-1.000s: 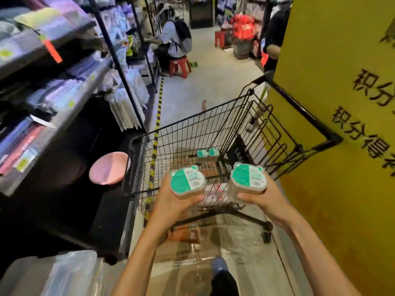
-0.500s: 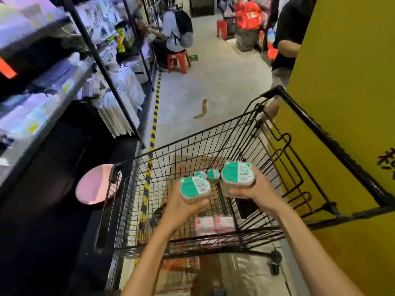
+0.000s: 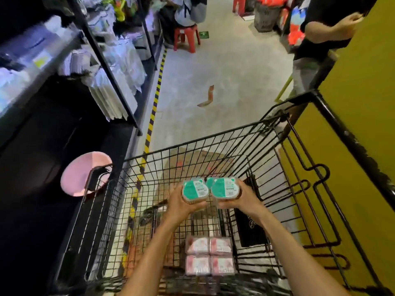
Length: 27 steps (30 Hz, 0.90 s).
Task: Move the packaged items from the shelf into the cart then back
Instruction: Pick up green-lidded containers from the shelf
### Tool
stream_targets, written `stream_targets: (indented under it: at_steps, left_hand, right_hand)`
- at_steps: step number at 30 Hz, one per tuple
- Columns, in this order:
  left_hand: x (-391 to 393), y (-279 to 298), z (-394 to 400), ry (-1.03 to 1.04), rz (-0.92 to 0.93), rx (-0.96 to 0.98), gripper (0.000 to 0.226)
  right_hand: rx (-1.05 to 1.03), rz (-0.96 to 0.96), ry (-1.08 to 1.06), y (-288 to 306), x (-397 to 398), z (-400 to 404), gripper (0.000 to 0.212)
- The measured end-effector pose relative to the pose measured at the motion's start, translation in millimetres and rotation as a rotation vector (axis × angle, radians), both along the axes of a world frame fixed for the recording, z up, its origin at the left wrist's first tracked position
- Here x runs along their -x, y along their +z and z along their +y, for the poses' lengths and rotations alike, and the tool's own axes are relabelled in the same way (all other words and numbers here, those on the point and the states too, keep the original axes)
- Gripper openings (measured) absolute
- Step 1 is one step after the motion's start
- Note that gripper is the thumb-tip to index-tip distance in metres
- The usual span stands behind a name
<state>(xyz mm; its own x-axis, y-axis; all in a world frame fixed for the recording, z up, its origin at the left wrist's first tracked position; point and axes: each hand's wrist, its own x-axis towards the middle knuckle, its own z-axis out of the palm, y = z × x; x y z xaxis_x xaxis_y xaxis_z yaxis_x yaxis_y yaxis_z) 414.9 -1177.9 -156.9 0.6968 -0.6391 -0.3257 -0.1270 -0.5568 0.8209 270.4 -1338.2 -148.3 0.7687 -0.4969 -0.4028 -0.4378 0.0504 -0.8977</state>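
Both my arms reach down into the black wire cart (image 3: 215,142). My left hand (image 3: 181,207) grips a green-lidded package (image 3: 194,190) from below. My right hand (image 3: 242,199) grips a second green-lidded package (image 3: 224,188), and the two packs touch side by side low inside the basket. Several pink packages (image 3: 209,256) lie on the cart floor near me. A black item (image 3: 249,227) leans against the cart's right inner wall.
Dark shelving with hanging white packs (image 3: 115,67) runs along the left, with a pink dish (image 3: 83,173) on its low shelf beside the cart. A yellow wall (image 3: 359,116) closes the right. A person (image 3: 320,33) stands ahead right; another sits on a red stool (image 3: 186,37).
Both hands have moved forward and down into the cart with the green-lidded packages and drawn them together. The view has tilted further down over the basket.
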Motion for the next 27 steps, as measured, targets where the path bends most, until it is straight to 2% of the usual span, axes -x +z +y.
stream_targets:
  at_steps: [3,5,10,13,16,19,21,23,27]
  left_hand:
    - [-14.7,-29.3,-14.6,0.004,0.0,0.017,0.056]
    - [-24.5,-51.6,-21.8,0.01,-0.009,-0.025,0.053]
    - [-44.9,-123.5,-30.0,0.019,0.037,-0.118,0.064]
    - [-50.3,-163.7,-35.4,0.031,0.081,-0.107,0.071]
    - [-52.0,-200.6,-38.3,0.029,0.149,-0.083,0.064]
    - [-53.9,-237.6,-40.2,0.106,0.205,-0.08,0.075]
    - [-53.3,-256.5,-39.8,0.121,0.218,-0.084,0.071]
    - [-51.0,-258.2,-44.0,0.139,0.22,-0.116,0.055]
    - [-50.9,-276.6,-48.5,0.093,0.086,-0.074,0.058]
  right_hand:
    - [-0.025,0.054,0.011,-36.0,-17.2,-13.0,0.072]
    - [-0.029,0.084,0.004,-58.8,-26.6,-18.9,0.067]
    - [-0.045,0.15,-0.019,-123.5,-43.1,-26.7,0.066]
    - [-0.018,0.182,-0.048,-160.5,-52.1,-24.8,0.061]
    - [-0.011,0.208,-0.09,-193.4,-61.8,-21.0,0.059]
    - [0.0,0.228,-0.128,-224.8,-68.6,-20.7,0.06]
    - [0.016,0.26,-0.136,-238.2,-72.5,-21.6,0.056]
    - [0.046,0.293,-0.127,-250.8,-75.6,-23.8,0.05]
    - [0.023,0.333,-0.156,-273.9,-76.4,-29.1,0.051]
